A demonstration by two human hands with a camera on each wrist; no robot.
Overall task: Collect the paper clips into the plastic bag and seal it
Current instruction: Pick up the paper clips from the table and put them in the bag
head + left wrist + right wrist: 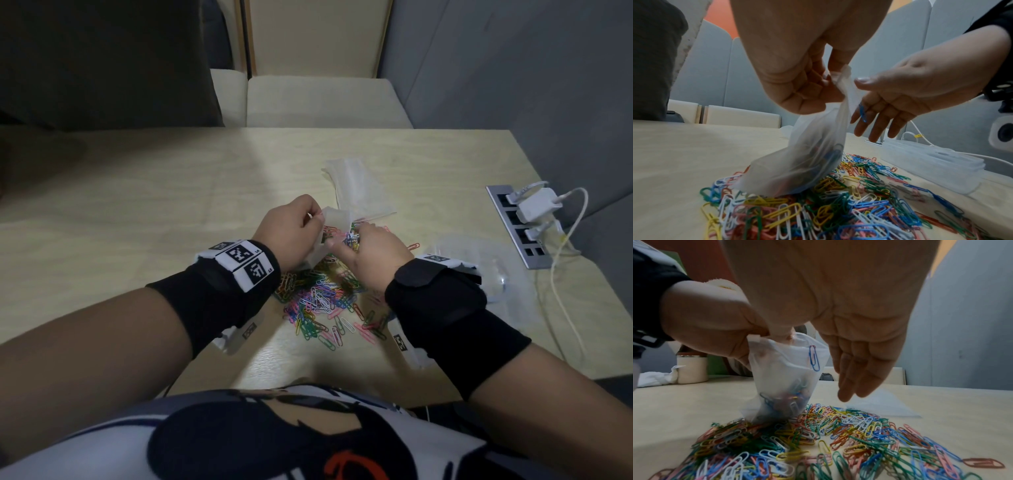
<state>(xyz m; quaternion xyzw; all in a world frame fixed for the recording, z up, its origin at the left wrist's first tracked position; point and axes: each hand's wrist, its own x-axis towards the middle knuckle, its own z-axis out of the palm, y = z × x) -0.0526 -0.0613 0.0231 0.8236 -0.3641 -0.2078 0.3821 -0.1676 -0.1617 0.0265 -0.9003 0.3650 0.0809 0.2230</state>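
Upright, mouth up, the translucent plastic bag (785,379) hangs pinched by the left hand (291,233) over the heaped coloured paper clips (818,443); the right hand (849,321), fingers loosely straight, holds nothing beside it, frame centre.

Translucent plastic bag (809,162) upright; coloured paper clips (818,443) heaped.

Bagged clips (818,155) blurred, perhaps few, behind cloudy plastic bag (797,162)

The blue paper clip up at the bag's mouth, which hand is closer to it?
Right. The right hand hangs open just beside the blue paper clip; the left hand pinches the plastic bag rim on the far side.
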